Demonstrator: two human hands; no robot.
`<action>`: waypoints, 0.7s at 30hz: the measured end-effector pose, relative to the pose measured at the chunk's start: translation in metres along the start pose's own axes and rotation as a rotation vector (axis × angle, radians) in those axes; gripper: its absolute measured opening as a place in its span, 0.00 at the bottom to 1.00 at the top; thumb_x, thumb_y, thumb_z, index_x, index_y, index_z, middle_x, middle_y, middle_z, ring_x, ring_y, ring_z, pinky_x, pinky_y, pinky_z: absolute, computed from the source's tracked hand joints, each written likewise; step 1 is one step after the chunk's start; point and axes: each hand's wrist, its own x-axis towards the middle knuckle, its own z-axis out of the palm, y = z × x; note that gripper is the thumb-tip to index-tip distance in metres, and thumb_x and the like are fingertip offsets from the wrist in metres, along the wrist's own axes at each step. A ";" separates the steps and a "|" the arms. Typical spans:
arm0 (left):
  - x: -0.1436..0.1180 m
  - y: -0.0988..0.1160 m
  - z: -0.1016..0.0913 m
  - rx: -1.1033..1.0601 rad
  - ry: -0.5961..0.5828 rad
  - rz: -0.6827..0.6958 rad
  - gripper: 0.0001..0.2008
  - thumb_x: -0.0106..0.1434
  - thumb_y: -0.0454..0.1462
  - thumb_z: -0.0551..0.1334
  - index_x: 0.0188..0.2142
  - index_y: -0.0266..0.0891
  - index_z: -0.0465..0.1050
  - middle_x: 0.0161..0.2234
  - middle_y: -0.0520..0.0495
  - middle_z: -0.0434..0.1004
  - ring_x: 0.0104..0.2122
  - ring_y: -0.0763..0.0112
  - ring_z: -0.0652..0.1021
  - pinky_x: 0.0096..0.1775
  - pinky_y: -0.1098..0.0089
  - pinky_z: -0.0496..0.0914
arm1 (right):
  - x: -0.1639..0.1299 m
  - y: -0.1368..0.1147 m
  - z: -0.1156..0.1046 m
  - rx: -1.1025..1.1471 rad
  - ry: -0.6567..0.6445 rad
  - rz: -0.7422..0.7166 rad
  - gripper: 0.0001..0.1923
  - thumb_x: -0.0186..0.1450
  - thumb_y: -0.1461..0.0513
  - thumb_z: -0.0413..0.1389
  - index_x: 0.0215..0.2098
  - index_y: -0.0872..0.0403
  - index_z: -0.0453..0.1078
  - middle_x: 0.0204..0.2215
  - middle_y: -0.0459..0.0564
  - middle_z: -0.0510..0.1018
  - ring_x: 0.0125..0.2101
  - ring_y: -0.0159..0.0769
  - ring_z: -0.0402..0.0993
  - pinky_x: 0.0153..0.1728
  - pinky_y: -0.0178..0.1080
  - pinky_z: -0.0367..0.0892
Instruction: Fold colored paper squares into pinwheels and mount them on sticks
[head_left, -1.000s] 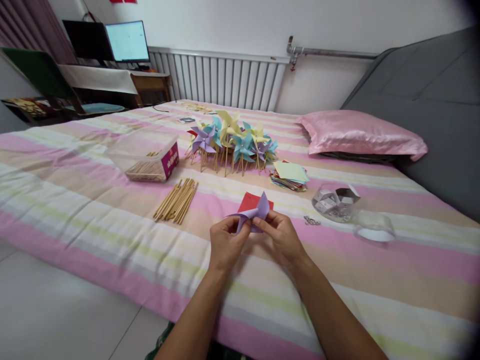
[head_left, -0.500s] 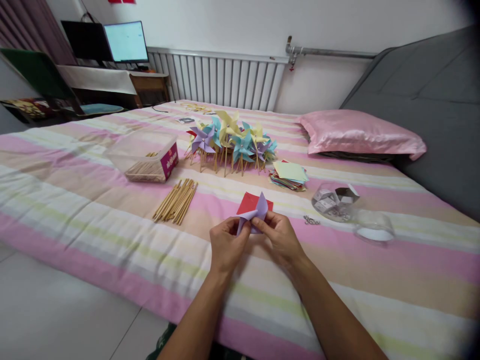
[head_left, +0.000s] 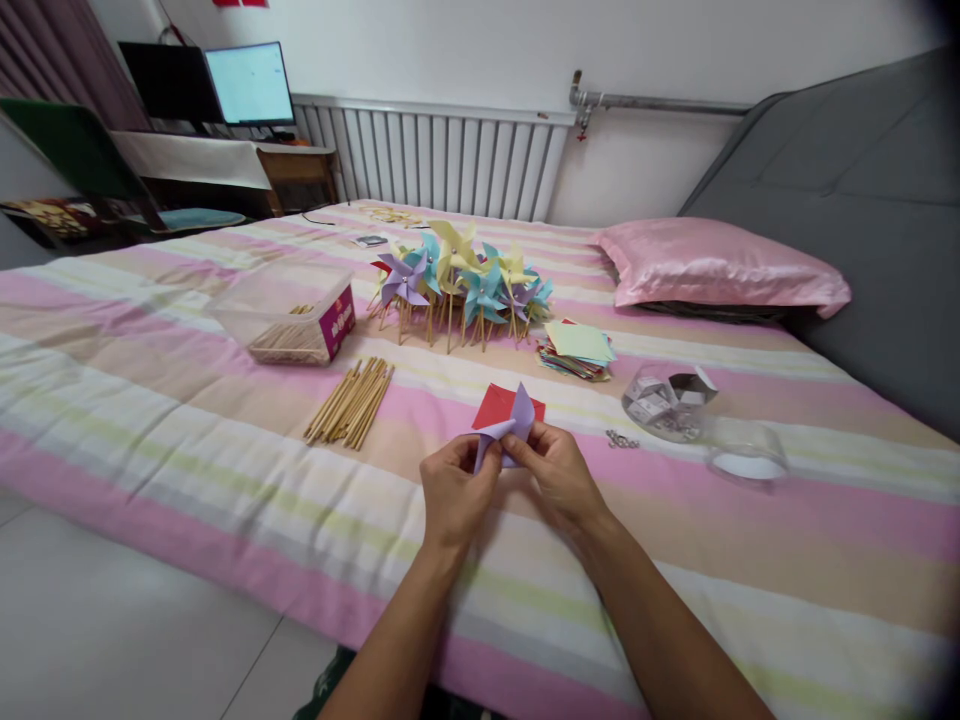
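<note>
A purple paper pinwheel (head_left: 523, 408) is pinched between both hands, its blades partly folded in to the middle. My left hand (head_left: 459, 485) grips its left side, thumb pressed near the centre. From the right, my right hand (head_left: 559, 470) holds it with thumb and fingers closed. The fingertips hide the pinwheel's centre. Just behind it, red paper (head_left: 495, 405) lies on the bedspread. To the left is a bundle of thin wooden sticks (head_left: 351, 402). Small metallic pieces (head_left: 621, 440) lie in a little heap to the right of my hands.
Finished pinwheels (head_left: 457, 275) on sticks stand clustered behind. A clear plastic box (head_left: 289, 300) with sticks is at left. Right of centre are a stack of coloured paper (head_left: 577, 345), a clear tub (head_left: 664, 405) and its clear lid (head_left: 746, 460). A pink pillow (head_left: 720, 265) lies farther back.
Both hands keep their hold on the purple pinwheel almost unmoved. The view has shifted very slightly.
</note>
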 end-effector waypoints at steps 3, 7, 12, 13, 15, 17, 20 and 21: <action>0.001 -0.003 0.000 -0.071 -0.067 -0.029 0.09 0.55 0.39 0.63 0.26 0.34 0.76 0.22 0.50 0.74 0.22 0.74 0.72 0.26 0.75 0.66 | -0.001 -0.004 0.000 -0.023 0.017 0.003 0.13 0.52 0.55 0.64 0.30 0.56 0.74 0.28 0.49 0.78 0.28 0.35 0.71 0.33 0.37 0.65; 0.003 -0.003 0.000 -0.158 -0.100 -0.110 0.08 0.53 0.38 0.64 0.25 0.33 0.76 0.22 0.49 0.74 0.23 0.74 0.73 0.27 0.74 0.66 | -0.001 -0.006 0.002 -0.077 0.026 -0.037 0.12 0.53 0.56 0.63 0.30 0.56 0.74 0.27 0.48 0.77 0.28 0.34 0.70 0.31 0.37 0.64; 0.005 -0.003 0.000 -0.249 -0.074 -0.254 0.09 0.50 0.38 0.66 0.22 0.32 0.74 0.21 0.49 0.74 0.22 0.74 0.72 0.26 0.74 0.65 | -0.001 -0.006 0.001 -0.078 0.001 -0.001 0.13 0.54 0.54 0.63 0.30 0.57 0.74 0.27 0.48 0.76 0.28 0.34 0.69 0.31 0.37 0.64; 0.005 -0.004 -0.001 -0.262 -0.071 -0.283 0.09 0.50 0.38 0.66 0.22 0.32 0.73 0.20 0.49 0.74 0.21 0.75 0.72 0.25 0.75 0.64 | 0.000 -0.008 -0.001 -0.066 -0.006 0.011 0.14 0.54 0.53 0.62 0.30 0.56 0.74 0.27 0.48 0.76 0.28 0.34 0.69 0.31 0.36 0.64; 0.007 -0.003 -0.003 -0.273 -0.053 -0.322 0.08 0.49 0.37 0.66 0.20 0.32 0.72 0.19 0.50 0.73 0.20 0.77 0.71 0.24 0.76 0.62 | 0.000 -0.012 -0.007 -0.047 0.002 0.023 0.15 0.55 0.52 0.61 0.31 0.56 0.74 0.28 0.48 0.76 0.29 0.33 0.69 0.32 0.36 0.63; 0.008 -0.002 -0.005 -0.266 -0.044 -0.344 0.08 0.48 0.36 0.65 0.19 0.32 0.71 0.18 0.50 0.72 0.19 0.77 0.70 0.23 0.76 0.61 | 0.000 -0.016 -0.012 -0.039 0.000 0.056 0.16 0.55 0.51 0.61 0.31 0.56 0.74 0.28 0.47 0.77 0.30 0.32 0.69 0.33 0.35 0.62; 0.009 0.000 -0.008 -0.259 -0.075 -0.350 0.07 0.47 0.36 0.65 0.18 0.33 0.71 0.17 0.51 0.71 0.19 0.77 0.69 0.23 0.76 0.61 | -0.001 -0.017 -0.015 -0.015 -0.065 0.149 0.16 0.52 0.53 0.64 0.33 0.56 0.75 0.29 0.48 0.77 0.29 0.32 0.70 0.32 0.35 0.62; 0.009 0.000 -0.009 -0.249 -0.094 -0.338 0.07 0.47 0.36 0.65 0.19 0.33 0.71 0.17 0.51 0.71 0.19 0.77 0.69 0.23 0.75 0.61 | -0.001 -0.016 -0.014 -0.007 -0.093 0.164 0.16 0.51 0.54 0.65 0.33 0.56 0.75 0.29 0.48 0.77 0.28 0.32 0.70 0.31 0.35 0.62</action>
